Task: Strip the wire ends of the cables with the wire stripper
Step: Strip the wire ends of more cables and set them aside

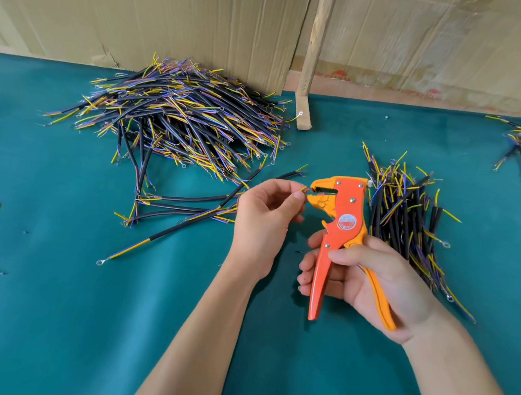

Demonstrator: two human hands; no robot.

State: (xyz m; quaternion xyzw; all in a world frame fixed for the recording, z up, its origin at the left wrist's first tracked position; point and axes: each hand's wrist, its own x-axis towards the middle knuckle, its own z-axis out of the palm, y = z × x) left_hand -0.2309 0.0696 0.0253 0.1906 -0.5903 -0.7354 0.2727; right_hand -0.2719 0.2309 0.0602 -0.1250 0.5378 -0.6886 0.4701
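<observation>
Left hand (264, 219) pinches a thin yellow-green wire end (303, 189) right at the mouth of the orange plastic wire stripper (342, 221); right hand (367, 282) wraps its handles above the green bench (60, 306). Light, floppy wire, so pinching close to the tip looks wise.

right hand (367, 285) grips wire stripper (343, 227) | left hand (264, 216) pinches wire end (303, 189) at its jaws

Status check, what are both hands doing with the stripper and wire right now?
Left hand pinching wire at stripper mouth. Right hand gripping handles, jaws open. Nothing in the way.
</observation>
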